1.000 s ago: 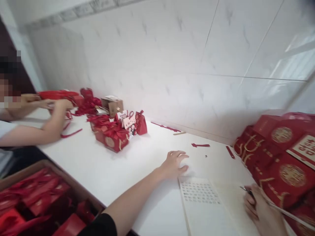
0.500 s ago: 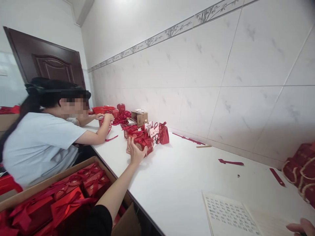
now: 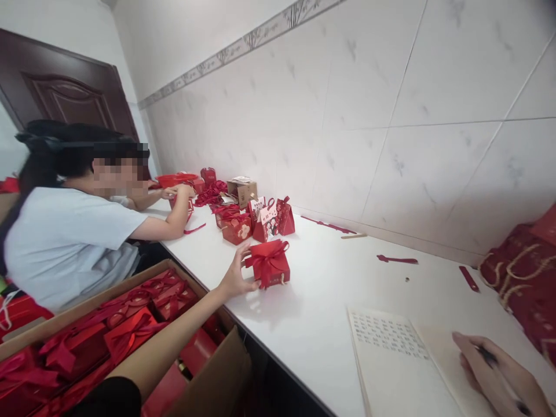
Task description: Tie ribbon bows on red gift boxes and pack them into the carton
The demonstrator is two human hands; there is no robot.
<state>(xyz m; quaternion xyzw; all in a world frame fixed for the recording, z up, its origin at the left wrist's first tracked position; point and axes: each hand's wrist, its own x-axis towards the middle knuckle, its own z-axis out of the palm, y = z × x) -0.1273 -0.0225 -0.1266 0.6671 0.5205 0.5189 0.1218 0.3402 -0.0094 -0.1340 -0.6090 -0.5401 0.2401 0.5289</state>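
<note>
Our left hand (image 3: 238, 275) grips bow-tied box (image 3: 271, 267); right hand (image 3: 516, 370) holds pen (image 3: 486, 354) at four o'clock. Carton (image 3: 222, 370) at eight o'clock holds ribboned boxes (image 3: 130, 335).

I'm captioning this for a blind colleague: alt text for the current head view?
A person's left hand holds a red bow-tied box at a white table, while the right hand holds a pen over an open notebook. A co-worker sits farther along, near a carton of red boxes.

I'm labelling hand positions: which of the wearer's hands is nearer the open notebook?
Right. The right hand, with a pen, is at the notebook's right-hand page; the left hand is farther off, gripping a red box.
</note>
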